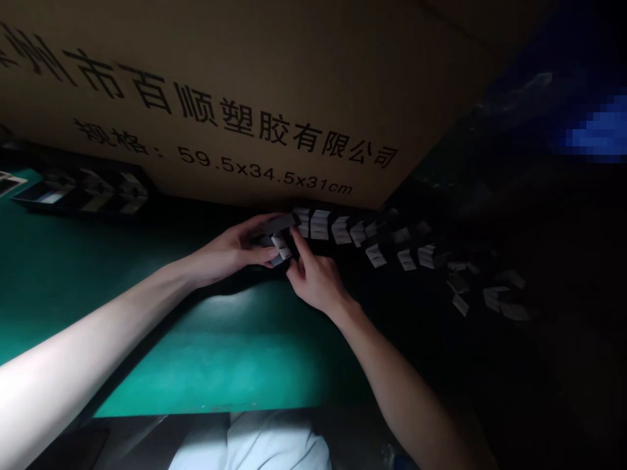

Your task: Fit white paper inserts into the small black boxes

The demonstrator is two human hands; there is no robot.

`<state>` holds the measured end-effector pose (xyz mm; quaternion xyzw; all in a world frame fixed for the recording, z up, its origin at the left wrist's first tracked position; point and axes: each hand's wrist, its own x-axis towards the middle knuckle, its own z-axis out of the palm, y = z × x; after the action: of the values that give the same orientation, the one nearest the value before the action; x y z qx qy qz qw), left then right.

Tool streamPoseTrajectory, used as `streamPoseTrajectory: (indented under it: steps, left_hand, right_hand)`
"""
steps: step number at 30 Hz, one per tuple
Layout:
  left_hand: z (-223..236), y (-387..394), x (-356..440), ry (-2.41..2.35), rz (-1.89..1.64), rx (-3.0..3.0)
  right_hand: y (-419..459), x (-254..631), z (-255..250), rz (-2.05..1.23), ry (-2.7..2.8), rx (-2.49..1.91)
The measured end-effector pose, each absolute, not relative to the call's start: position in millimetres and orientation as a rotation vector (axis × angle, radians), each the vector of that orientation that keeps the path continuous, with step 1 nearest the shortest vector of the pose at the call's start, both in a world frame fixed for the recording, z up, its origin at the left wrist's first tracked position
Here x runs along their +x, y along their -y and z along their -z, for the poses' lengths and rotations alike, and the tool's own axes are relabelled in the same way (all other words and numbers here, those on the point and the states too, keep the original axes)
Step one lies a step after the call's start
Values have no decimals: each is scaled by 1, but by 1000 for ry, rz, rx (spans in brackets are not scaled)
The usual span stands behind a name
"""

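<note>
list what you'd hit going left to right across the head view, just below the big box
black trays → left hand → dark strip → right hand → small white cards

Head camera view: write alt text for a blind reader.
Hands work at the edge of a green mat: the left hand holds a small dark-and-white folded piece and the right hand touches it with its index finger. A curving line of folded white papers lies beside them, below a printed cardboard carton.
</note>
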<state>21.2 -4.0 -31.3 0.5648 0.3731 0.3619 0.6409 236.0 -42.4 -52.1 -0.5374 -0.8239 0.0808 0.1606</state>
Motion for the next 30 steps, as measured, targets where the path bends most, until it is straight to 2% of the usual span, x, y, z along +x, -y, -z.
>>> streamPoseTrajectory:
  steps: [30]
  left_hand:
    - [23, 5, 21, -867, -734, 1129]
  right_hand:
    - [43, 236, 48, -255, 2341, -1555]
